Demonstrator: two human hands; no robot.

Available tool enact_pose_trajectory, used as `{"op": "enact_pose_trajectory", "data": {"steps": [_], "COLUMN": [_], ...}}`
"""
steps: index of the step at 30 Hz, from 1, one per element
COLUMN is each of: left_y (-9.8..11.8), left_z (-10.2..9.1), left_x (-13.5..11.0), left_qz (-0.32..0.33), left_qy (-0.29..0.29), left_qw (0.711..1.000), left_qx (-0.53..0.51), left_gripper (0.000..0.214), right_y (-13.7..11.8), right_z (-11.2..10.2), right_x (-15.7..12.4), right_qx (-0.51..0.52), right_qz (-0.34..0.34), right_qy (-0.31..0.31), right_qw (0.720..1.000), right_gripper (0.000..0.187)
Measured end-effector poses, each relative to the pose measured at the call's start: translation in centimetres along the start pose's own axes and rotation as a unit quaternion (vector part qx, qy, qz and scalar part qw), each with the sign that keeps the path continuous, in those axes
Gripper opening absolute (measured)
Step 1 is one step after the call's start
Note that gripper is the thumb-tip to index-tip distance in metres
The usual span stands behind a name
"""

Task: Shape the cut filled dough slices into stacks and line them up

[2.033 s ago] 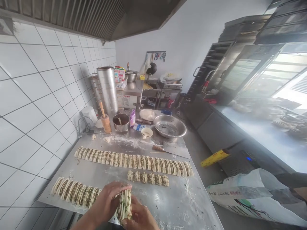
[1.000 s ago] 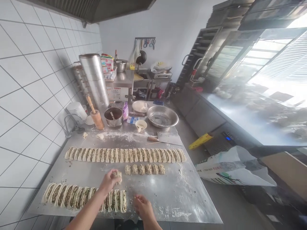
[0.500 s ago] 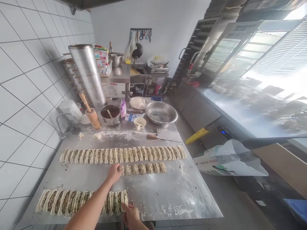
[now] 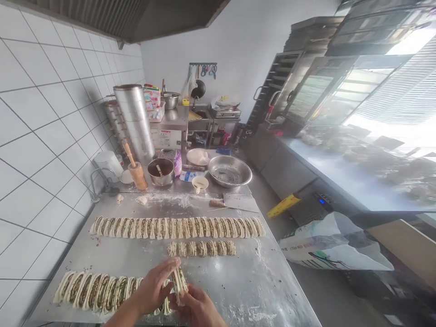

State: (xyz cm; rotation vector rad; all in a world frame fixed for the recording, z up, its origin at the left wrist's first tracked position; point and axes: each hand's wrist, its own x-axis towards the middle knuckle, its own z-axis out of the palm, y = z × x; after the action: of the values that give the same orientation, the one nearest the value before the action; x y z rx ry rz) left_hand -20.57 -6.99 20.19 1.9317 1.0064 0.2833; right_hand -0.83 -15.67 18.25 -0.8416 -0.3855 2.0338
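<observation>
Between my two hands, above the near row, is a slice of filled dough [image 4: 179, 282] with green and brown filling between pale layers. My left hand [image 4: 155, 284] pinches its upper end. My right hand [image 4: 196, 305] grips the lower end, thumb on the dough. The near row of cut filled dough [image 4: 90, 290] lies to the left, its right end partly hidden by my left hand. Beyond my hands sits a short row of twisted dough pieces [image 4: 202, 248]. Behind that stretches a long row of sliced filled dough [image 4: 177, 228].
A cleaver [image 4: 238, 202] lies toward the back of the steel table [image 4: 235, 277]. Behind it stand a wide metal basin [image 4: 230, 171], a small white cup [image 4: 200, 183], a pot of dark sauce [image 4: 161, 172] and a wooden roller [image 4: 137, 176]. A plastic sack [image 4: 334, 247] is at the right.
My left hand has drawn back from the short row, leaving a twisted piece at its left end. Both hands now hold the slice from the near row's right end, raised. The view has tilted upward.
</observation>
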Motion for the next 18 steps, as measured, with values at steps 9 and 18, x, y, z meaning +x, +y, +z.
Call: {"op": "enact_pose_trajectory", "data": {"steps": [9, 18], "left_y": [9.0, 12.2], "left_z": [-2.3, 2.9], "left_x": [-4.1, -5.8], "left_qz": [0.074, -0.096], "left_qy": [0.079, 0.121], "left_qw": [0.994, 0.953], "left_qx": [-0.024, -0.262], "left_gripper": [0.045, 0.027], "right_y": [-4.1, -1.6], "right_z": [3.5, 3.3], "right_x": [-4.6, -3.8], "right_qx": [-0.240, -0.348], "right_qz": [-0.047, -0.369], "right_qy": [-0.153, -0.058], "right_qw": [0.957, 0.860], "right_gripper": [0.051, 0.032]}}
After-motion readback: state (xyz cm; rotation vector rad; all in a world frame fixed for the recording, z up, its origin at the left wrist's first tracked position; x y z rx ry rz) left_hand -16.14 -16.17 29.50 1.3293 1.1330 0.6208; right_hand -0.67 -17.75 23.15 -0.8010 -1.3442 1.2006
